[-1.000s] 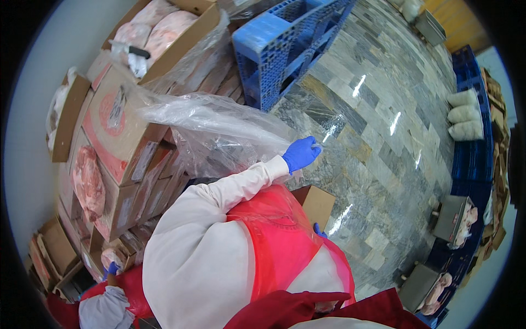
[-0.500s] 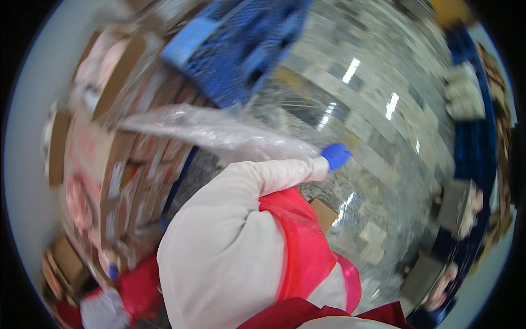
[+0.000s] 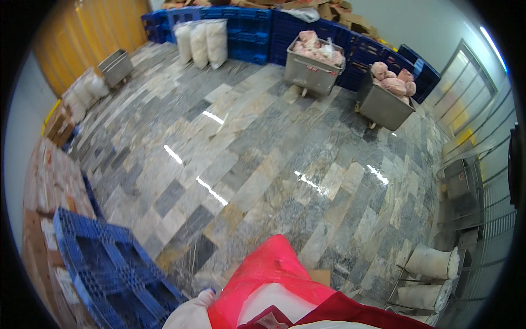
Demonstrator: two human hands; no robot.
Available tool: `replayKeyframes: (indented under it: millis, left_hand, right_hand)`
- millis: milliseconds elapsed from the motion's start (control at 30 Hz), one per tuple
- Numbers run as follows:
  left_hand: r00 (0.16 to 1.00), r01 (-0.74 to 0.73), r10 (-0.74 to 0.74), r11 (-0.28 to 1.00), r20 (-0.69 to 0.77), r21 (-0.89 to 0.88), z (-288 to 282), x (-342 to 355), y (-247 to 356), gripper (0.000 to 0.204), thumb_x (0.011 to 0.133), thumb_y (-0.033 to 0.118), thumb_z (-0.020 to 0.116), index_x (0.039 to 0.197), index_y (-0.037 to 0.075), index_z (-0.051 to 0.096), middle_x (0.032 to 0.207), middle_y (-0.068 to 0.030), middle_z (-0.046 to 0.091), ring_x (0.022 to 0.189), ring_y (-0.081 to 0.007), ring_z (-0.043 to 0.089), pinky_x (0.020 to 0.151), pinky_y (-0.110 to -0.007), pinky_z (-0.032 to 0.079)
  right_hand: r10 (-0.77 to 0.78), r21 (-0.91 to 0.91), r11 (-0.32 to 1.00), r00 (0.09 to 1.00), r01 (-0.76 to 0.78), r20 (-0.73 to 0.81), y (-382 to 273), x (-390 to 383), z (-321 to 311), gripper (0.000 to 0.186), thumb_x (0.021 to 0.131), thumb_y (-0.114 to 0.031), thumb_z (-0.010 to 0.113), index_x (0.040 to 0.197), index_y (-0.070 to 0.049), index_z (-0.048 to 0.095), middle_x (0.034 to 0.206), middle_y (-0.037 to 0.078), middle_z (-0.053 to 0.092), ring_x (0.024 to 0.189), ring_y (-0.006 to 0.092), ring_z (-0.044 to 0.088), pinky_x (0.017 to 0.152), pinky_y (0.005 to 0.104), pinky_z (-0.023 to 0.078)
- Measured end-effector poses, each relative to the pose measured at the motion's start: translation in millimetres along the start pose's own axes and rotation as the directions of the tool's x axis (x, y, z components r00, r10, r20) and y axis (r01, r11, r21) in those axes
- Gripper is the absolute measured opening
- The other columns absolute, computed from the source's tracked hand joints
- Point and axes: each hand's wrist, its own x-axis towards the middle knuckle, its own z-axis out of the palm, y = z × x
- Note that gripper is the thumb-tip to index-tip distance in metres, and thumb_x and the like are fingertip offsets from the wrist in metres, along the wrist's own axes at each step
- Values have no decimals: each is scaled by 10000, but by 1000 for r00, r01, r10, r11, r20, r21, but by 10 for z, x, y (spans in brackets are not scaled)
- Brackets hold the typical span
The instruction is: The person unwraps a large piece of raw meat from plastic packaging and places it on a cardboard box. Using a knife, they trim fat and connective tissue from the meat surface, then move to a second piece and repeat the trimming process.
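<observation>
My left hand [image 3: 212,289] shows only as a sliver of blue glove at the end of a white sleeve [image 3: 192,310], beside my pink-red apron [image 3: 268,268]. Its fingers are hidden, so I cannot see what it holds, if anything. The closest large thing to it is a blue plastic pallet [image 3: 118,277], standing tilted up against stacked cardboard boxes [image 3: 49,241] at the left. My right hand is out of the picture. A bit of brown cardboard [image 3: 319,276] peeks out beyond the apron's right side.
Grey tiled floor [image 3: 246,159] stretches ahead. Two steel wheeled bins [image 3: 309,74] [image 3: 383,107] hold pale pink meat before stacked blue pallets [image 3: 249,35]. White filled bags [image 3: 203,44] lean there too. Another steel bin [image 3: 116,67] stands far left; racks with white bags [image 3: 433,260] line the right.
My view has swung from the wrapped box stack to the open room. My left arm, earlier stretched across with clear plastic film at the hand, is down at my side. The film and another person left view.
</observation>
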Motion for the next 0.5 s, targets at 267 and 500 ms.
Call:
replayKeyframes:
  millis: [267, 500]
  left_hand:
    - [978, -139, 86, 949, -190, -282, -620, 858, 2440, 291, 926, 248, 449, 1105, 87, 614, 1080, -218, 628, 978, -353, 614, 826, -461, 479]
    - [936, -353, 306, 815, -176, -460, -1191, 1080, 4528, 277, 928, 254, 448, 1069, 82, 614, 1042, -213, 636, 935, -345, 620, 791, -456, 480]
  right_hand:
    - [66, 6, 998, 997, -66, 37, -1579, 1521, -877, 589, 843, -428, 634, 1194, 36, 548, 1130, 201, 596, 1040, 290, 577, 882, 368, 455]
    - [-585, -205, 751, 488, 627, -648, -6168, 3279, -5100, 523, 893, -333, 619, 1261, 21, 505, 1190, 169, 570, 1083, 244, 552, 921, 333, 437]
